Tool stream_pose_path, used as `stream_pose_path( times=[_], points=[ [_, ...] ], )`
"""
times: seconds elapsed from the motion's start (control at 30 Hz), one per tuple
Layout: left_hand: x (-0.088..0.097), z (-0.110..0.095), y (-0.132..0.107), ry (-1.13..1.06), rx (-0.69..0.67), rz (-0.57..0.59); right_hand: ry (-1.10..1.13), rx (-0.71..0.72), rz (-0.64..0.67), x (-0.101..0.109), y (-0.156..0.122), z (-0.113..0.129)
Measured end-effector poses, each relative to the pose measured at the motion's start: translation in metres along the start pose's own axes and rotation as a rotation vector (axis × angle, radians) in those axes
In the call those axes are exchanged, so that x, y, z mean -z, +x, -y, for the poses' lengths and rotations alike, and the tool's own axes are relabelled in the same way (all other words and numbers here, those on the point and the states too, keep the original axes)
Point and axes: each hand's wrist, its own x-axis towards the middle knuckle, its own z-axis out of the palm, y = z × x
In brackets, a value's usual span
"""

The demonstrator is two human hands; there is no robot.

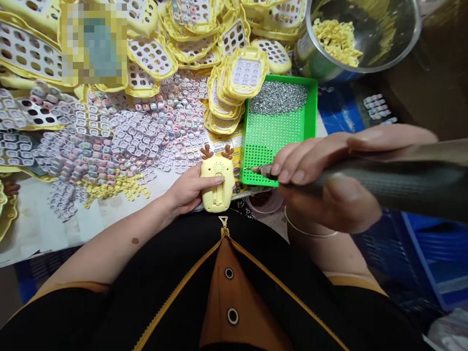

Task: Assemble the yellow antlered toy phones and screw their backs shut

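Observation:
My left hand (190, 191) grips a yellow toy phone shell (218, 181) with brown antlers, back side up, at the table's near edge. My right hand (321, 180) is wrapped round a grey electric screwdriver (395, 175). Its tip (256, 169) points left, just right of the shell and over the near edge of a green screw tray (310, 105). A heap of small silver screws (278, 96) fills the far end of that tray.
Stacked yellow phone fronts (234, 83) and a spread of white keypad pieces (120, 141) cover the table's left and back. A steel bowl (409, 44) with small yellow parts stands at the back right. Blue crates (431, 253) sit low on the right.

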Motion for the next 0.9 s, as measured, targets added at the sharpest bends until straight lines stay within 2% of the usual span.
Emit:
stream_pose_path(
  times=[0.1, 0.27, 0.37, 0.57, 0.77, 0.9],
  points=[
    [0.0, 0.001, 0.0, 0.015, -0.013, 0.016, 0.158, 0.243, -0.021, -0.024, 0.002, -0.008],
    [0.002, 0.002, 0.001, 0.025, -0.027, 0.054, 0.16, 0.338, 0.028, -0.039, 0.008, -0.016],
    [0.003, 0.003, 0.002, 0.011, -0.021, 0.074, 0.162, 0.323, 0.058, -0.038, 0.008, -0.023],
    [0.004, 0.002, 0.005, -0.012, -0.008, 0.073, 0.155, 0.176, 0.185, -0.033, 0.008, -0.042],
    [0.003, 0.0, 0.006, 0.04, -0.038, 0.069, 0.109, 0.173, 0.298, -0.033, 0.014, -0.044],
    [0.004, -0.001, 0.004, 0.06, -0.029, 0.055, 0.069, 0.152, 0.288, -0.034, 0.012, -0.044]
  ],
)
